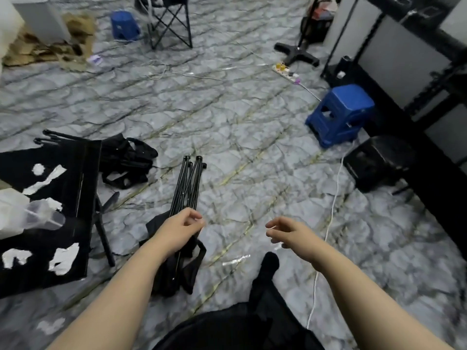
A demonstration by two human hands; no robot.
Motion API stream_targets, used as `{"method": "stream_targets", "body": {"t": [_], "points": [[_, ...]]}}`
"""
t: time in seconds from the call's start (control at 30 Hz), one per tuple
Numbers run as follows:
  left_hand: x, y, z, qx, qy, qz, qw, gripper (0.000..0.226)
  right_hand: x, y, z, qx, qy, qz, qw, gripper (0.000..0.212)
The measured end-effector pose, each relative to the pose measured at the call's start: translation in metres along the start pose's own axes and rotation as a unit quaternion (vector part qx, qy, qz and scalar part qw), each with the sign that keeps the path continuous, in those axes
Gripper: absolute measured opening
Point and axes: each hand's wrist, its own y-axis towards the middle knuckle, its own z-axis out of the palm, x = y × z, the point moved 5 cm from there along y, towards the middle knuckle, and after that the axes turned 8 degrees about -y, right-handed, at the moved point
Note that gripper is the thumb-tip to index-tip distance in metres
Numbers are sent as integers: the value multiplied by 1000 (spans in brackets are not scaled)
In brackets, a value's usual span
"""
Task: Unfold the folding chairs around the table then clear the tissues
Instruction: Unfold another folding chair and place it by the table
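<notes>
My left hand (180, 228) grips a folded black folding chair (188, 183) by its bunched legs, feet pointing away from me and the fabric seat hanging below my wrist. My right hand (284, 232) hovers to the right of it, fingers loosely curled, holding nothing. A black table (83, 173) stands at the left with several crumpled white tissues (63, 257) and a clear plastic bag (32, 215) on it. Another folded black chair (126, 160) lies on the floor beside the table. An unfolded black chair (169, 21) stands at the far back.
Two blue plastic stools (341, 114) (125, 25) stand on the marbled floor, one right, one far back. A white cable (328, 223) runs along the right from a power strip (286, 72). A black box (376, 162) and black shelving are at the right. Cardboard lies far left.
</notes>
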Motion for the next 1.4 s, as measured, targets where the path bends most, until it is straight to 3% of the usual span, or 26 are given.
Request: {"method": "stream_targets", "body": {"t": [0.27, 0.43, 0.6, 0.83, 1.03, 1.23, 1.3, 1.4], "points": [[-31, 86, -6, -140, -136, -76, 978, 7, 88, 160, -96, 134, -168, -63, 975, 10], [-12, 93, -14, -239, -233, -132, 933, 11, 159, 250, -75, 220, -272, -127, 928, 10], [36, 90, -34, -347, -327, -180, 860, 6, 218, 306, 12, 320, -369, -194, 851, 5], [69, 87, -22, -437, -448, -220, 749, 3, 266, 332, 121, 435, -506, -250, 702, 2], [93, 72, 44, -517, -573, -246, 586, 8, 263, 345, 193, 503, -587, -268, 575, 3], [122, 96, 101, -637, -640, -254, 345, 7, 232, 359, 279, 544, -651, -336, 408, 14], [143, 125, 121, -656, -667, -239, 262, 6, 213, 372, 312, 554, -650, -342, 392, 15], [184, 172, 141, -650, -707, -225, 164, 12, 174, 398, 359, 564, -642, -324, 406, 11]]}}
